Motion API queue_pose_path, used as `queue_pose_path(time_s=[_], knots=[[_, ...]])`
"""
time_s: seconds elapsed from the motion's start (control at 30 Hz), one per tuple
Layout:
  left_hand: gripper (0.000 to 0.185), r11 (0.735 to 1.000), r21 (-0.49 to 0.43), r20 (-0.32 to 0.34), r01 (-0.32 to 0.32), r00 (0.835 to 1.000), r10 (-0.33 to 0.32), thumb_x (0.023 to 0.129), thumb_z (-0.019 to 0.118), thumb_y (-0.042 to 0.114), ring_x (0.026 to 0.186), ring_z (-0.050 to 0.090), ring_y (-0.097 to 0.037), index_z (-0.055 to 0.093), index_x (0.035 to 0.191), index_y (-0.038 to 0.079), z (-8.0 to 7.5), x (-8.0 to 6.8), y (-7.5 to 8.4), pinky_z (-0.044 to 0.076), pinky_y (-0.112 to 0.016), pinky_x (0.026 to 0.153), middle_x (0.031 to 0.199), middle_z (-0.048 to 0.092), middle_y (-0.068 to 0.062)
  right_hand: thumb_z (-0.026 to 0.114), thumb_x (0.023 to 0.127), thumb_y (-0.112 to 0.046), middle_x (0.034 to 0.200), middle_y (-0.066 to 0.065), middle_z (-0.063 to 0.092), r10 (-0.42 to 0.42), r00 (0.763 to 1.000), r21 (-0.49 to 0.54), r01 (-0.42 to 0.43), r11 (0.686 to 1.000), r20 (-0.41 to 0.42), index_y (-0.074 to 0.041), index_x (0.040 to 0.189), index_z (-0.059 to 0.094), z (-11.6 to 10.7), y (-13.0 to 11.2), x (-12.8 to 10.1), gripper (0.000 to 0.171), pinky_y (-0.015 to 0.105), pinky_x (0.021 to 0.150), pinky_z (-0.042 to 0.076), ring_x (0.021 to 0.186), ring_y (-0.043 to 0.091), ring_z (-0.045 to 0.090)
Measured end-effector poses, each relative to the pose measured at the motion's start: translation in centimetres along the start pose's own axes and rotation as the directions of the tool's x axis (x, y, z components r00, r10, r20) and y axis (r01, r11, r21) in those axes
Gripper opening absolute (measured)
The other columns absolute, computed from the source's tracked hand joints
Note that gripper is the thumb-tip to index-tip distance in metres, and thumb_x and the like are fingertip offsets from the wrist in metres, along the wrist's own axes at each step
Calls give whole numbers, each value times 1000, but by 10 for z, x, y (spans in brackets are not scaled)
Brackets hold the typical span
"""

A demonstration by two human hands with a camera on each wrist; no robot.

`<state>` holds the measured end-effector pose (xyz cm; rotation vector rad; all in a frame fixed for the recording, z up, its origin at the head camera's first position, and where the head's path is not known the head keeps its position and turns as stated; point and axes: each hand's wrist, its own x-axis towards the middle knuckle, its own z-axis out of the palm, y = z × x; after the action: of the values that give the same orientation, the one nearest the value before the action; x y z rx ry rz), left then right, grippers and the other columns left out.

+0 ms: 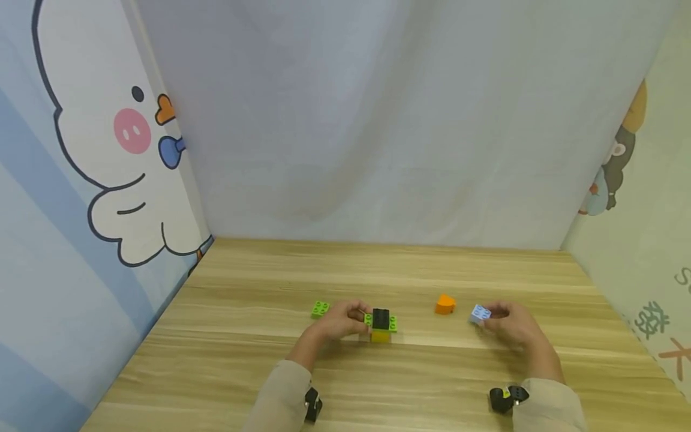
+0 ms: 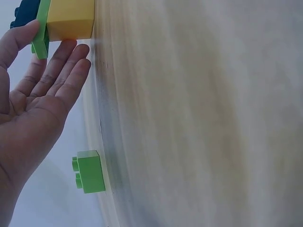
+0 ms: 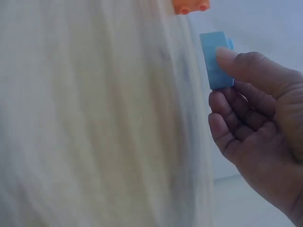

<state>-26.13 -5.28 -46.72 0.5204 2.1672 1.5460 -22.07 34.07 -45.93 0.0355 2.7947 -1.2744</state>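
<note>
My left hand (image 1: 338,321) pinches the left end of a small stack of toy building bricks. The stack has a black brick (image 1: 381,318) on top, a light green plate (image 1: 393,324) under it and a yellow brick (image 1: 380,337) at the bottom. In the left wrist view the thumb lies on the green plate and the other fingers reach behind and below it. Farther right, my right hand (image 1: 510,324) holds a light blue brick (image 1: 480,314), studs up. The right wrist view shows the thumb pressed on that blue brick's (image 3: 215,61) side, slightly above the table.
A loose light green brick (image 1: 321,309) sits on the wooden table (image 1: 378,384), just left of my left hand. Between the stack and the blue brick stands an orange piece (image 1: 445,305) with a rounded side. A grey curtain (image 1: 372,132) hangs behind the table, with printed panels on both sides.
</note>
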Motion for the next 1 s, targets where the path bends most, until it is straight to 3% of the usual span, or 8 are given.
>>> queue_pose_path(time_s=[0.47,0.8,1.0], knots=[[35,1000,17,0,-3,1000,3,87,72,0,96,66,-18,63,121,-3,-1,1,-3,56,-37,88,108,72,-14,76,89,-6,105,23,72,-60,998,-32,59,998,-24,16,122,64,-3,-13,-4,42,35,79,51,95,27,66],[35,1000,24,-4,-19,1000,19,87,72,-2,98,67,-19,64,121,-4,0,0,-1,57,-38,90,109,73,-14,72,92,-2,113,29,69,-120,992,9,120,993,-34,19,125,60,6,-20,-14,41,27,77,54,99,31,66],[34,1000,28,-27,-14,1000,14,86,72,-2,99,67,-19,65,118,-5,2,-1,1,56,-38,92,108,73,-14,70,95,-3,116,29,68,-154,988,25,154,988,-18,19,126,60,15,-31,-18,39,38,84,56,103,34,66]])
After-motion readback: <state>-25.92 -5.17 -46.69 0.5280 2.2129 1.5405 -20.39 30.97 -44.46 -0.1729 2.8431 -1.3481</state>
